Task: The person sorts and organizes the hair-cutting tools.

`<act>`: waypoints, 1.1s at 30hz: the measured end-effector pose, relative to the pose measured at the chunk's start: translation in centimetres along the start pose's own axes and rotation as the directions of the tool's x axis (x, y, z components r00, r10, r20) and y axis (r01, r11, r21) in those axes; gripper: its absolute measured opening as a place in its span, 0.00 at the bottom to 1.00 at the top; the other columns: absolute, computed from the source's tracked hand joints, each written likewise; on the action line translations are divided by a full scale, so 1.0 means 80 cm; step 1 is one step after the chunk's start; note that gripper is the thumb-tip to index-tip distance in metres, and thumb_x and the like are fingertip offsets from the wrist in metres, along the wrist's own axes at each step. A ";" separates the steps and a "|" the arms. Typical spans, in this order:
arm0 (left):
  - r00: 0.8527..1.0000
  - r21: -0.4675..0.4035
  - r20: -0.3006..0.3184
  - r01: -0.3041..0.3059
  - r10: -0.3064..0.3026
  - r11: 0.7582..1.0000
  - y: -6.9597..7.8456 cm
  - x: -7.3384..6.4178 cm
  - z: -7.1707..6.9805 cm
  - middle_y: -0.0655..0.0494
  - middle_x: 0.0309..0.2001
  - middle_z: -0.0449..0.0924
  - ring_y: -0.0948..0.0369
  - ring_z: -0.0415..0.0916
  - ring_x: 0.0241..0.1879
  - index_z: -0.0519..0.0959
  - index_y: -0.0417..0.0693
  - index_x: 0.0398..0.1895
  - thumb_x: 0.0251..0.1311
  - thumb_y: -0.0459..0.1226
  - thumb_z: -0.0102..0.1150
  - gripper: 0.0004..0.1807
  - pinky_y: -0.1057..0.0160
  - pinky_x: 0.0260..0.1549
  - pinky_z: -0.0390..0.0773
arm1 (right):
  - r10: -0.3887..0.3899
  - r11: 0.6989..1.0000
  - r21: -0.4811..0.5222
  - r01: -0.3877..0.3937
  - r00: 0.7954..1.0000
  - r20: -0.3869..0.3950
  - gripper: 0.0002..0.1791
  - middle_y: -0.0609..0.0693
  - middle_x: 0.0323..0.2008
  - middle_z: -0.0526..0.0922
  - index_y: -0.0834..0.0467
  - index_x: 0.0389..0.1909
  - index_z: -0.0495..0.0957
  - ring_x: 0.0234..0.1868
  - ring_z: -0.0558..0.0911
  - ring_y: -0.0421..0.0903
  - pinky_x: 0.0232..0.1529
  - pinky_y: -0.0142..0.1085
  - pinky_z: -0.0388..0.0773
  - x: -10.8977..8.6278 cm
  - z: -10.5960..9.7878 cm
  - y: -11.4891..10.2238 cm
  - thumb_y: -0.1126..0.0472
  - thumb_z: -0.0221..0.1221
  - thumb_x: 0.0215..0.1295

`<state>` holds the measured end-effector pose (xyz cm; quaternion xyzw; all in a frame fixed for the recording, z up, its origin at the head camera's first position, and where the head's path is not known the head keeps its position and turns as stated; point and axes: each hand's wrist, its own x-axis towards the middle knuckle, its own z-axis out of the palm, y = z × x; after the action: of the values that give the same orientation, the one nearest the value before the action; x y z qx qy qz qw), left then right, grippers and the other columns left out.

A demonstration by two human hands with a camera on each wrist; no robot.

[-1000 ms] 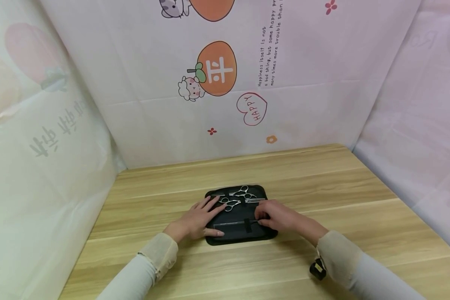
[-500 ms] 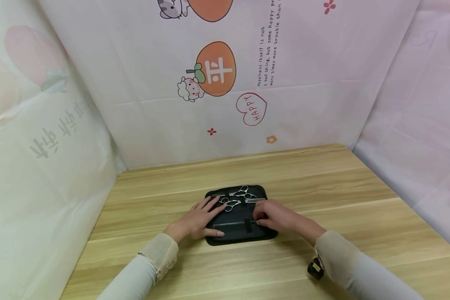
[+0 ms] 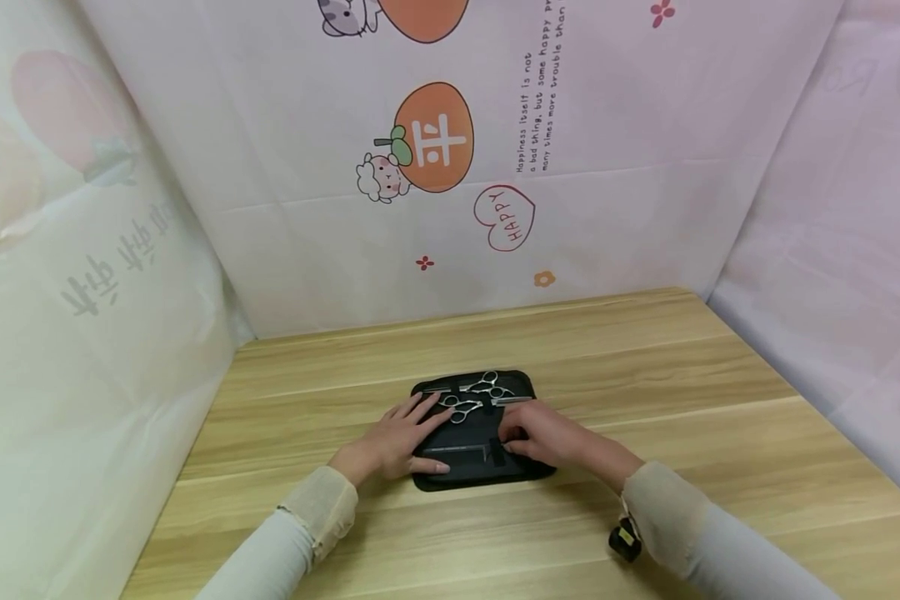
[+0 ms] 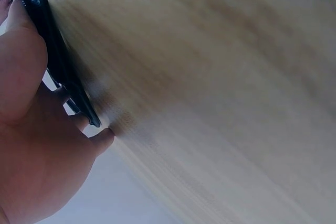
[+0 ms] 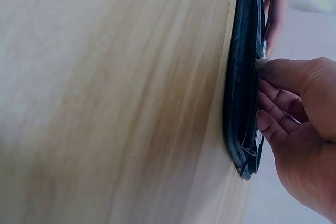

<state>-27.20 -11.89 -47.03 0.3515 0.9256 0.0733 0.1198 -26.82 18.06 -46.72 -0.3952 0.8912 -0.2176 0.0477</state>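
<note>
An open black zip case (image 3: 465, 477) lies flat on the wooden table. My left hand (image 3: 390, 442) rests on its left side, fingers spread and thumb along the lower part. Two pairs of silver scissors (image 3: 461, 410) sit in the upper half, near the left fingertips. Lower down lies a slim black comb-like strip (image 3: 453, 450), running toward a short black strap (image 3: 497, 452). My right hand (image 3: 543, 433) has curled fingers beside that strap and pinches the strip's right end, largely hidden by the fingers. In the right wrist view, thumb and fingers (image 5: 270, 124) bend over the case's zippered edge (image 5: 244, 77).
The wood-grain table (image 3: 330, 367) extends around the case on all sides. White printed curtains (image 3: 307, 250) hang behind and at both sides. A small black device (image 3: 625, 540) hangs under the right wrist, close over the table.
My right hand has shifted slightly left, with its fingertips now right at the strap. The comb-like strip looks slightly altered in its lie. My left hand has stayed in place.
</note>
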 end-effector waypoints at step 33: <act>1.000 -0.013 -0.021 -0.011 0.010 1.000 -0.017 0.009 0.017 0.51 0.84 0.36 0.42 0.35 0.81 0.48 0.64 0.84 0.63 0.71 0.51 0.51 0.35 0.73 0.50 | -0.030 0.999 0.030 0.030 0.999 0.020 0.04 0.44 0.37 0.80 0.56 0.37 0.86 0.36 0.77 0.39 0.39 0.34 0.78 -0.010 -0.009 0.005 0.69 0.67 0.65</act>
<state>-28.19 -12.32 -48.79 0.3547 0.9244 0.0837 0.1122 -26.71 19.12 -46.32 -0.4099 0.8813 -0.2276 0.0593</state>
